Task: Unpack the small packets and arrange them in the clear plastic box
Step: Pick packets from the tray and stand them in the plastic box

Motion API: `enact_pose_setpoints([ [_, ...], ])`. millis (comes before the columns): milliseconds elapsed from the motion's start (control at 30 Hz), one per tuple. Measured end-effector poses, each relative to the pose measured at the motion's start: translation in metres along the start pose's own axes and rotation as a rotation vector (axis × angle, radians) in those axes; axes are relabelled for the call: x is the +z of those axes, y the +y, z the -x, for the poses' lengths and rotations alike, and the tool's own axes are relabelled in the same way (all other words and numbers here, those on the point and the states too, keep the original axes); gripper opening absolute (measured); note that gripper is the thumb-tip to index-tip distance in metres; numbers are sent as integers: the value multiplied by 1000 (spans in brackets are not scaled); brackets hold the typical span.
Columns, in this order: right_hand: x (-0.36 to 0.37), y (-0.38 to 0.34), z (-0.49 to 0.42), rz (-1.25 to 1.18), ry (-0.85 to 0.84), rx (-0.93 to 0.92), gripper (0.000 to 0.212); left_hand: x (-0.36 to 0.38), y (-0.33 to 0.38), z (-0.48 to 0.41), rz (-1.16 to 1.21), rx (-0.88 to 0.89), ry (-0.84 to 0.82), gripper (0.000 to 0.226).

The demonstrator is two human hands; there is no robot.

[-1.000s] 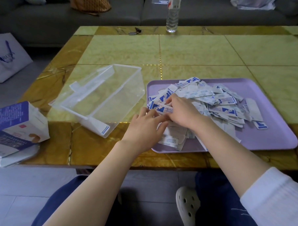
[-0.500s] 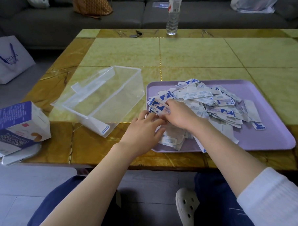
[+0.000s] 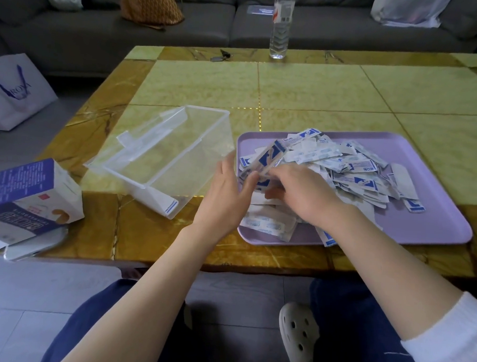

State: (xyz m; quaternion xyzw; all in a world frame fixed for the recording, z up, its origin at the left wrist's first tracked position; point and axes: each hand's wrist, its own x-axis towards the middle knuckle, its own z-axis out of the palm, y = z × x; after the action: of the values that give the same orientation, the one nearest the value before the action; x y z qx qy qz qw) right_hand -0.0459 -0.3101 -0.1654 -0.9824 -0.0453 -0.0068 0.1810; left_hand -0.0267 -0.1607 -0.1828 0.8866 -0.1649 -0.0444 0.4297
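Above the smooth lilac tray [image 3: 427,216], hands [image 3: 226,192] [image 3: 307,194] hold flat, rectangular paper packets [image 3: 271,157].

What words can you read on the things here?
"ROYA", or close to it: on the white paper bag on the floor.
Too blurred: the print on the blue and white carton.
Too small: the print on the small packets on the purple tray, and the bottle label.

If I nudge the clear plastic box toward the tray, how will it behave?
Probably light: the clear plastic box has thin walls and looks almost empty. It would likely slide on the glossy table. Its open lid hangs leftward, so it may tip that way.
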Motion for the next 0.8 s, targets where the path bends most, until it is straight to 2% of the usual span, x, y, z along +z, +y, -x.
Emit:
enact_pose_setpoints([
  [67, 4, -1, 0, 94, -6, -32, 14, 2, -2, -1, -109, 53, -65, 45],
  [133, 6, -2, -1, 145, 32, -12, 14, 5, -6, 0, -318, 123, -102, 26],
  [233, 5, -3, -2, 49, 129, 56, 22, 5, -7, 1, -408, 191, -41, 10],
  [367, 4, -5, -1, -42, 120, 57, 29, 1, -6, 0, -374, 198, 62, 13],
  [467, 10, 0, -1, -66, 118, 92, 47, -4, -6, -1, -348, 188, 153, 10],
  [533, 12, 1, -2, -202, 116, 160, 59, -7, -8, -3, -337, 169, 186, 10],
  [667, 19, -3, -2, -425, 6, 216, 66, -1, -18, -5, -470, 127, 40, 20],
  [733, 22, -6, -2, -454, -43, 194, 66, 5, -23, -4, -610, 134, -33, 24],
  [800, 24, -10, -2, -453, -72, 149, 67, 9, -26, -3, -681, 161, -38, 23],
])
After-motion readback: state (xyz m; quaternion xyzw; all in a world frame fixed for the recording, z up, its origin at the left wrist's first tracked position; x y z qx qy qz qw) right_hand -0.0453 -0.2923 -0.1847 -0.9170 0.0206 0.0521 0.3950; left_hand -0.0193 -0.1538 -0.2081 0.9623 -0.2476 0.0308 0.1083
